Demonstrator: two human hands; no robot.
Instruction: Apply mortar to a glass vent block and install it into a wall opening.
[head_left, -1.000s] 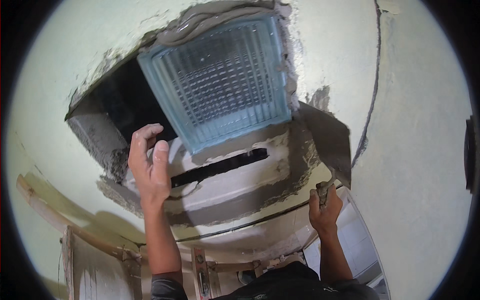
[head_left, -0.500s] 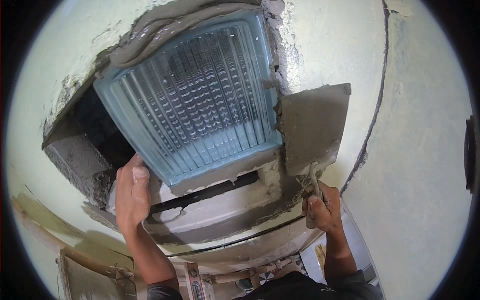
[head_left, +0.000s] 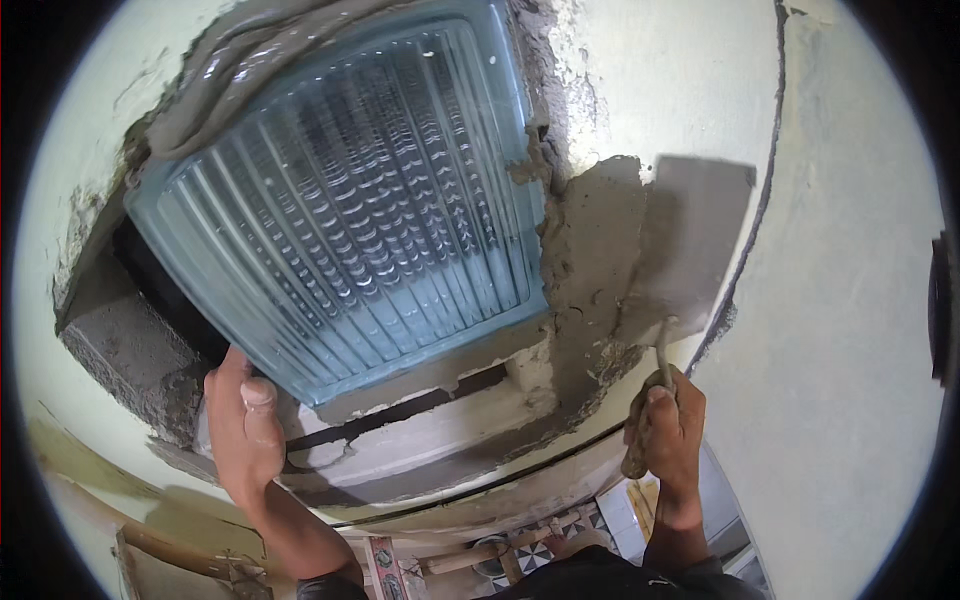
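A square, clear glass block [head_left: 350, 210] with ribbed, wavy faces and a bluish rim sits tilted in a rough wall opening. My left hand [head_left: 245, 430] is at its lower left edge, thumb up in front, with fingertips partly hidden behind the edge. In my right hand [head_left: 672, 425] is the handle of a trowel [head_left: 705, 235], its flat rectangular blade against the wall right of the block. Grey wet mortar [head_left: 595, 250] covers the strip between block and blade. More mortar [head_left: 225, 75] lies in a thick smear along the block's top.
Left of the block is a dark gap [head_left: 165, 285] beside a cement-covered ledge [head_left: 125, 340]. Below runs a pale slotted block [head_left: 420, 425]. A long crack [head_left: 765, 180] crosses the wall at right. A spirit level [head_left: 383, 568] and patterned floor tiles [head_left: 535, 556] show at the bottom.
The trowel has moved right, away from the block's edge, uncovering a patch of mortar on the wall. My left hand stays at the block's lower left edge; the view has shifted closer.
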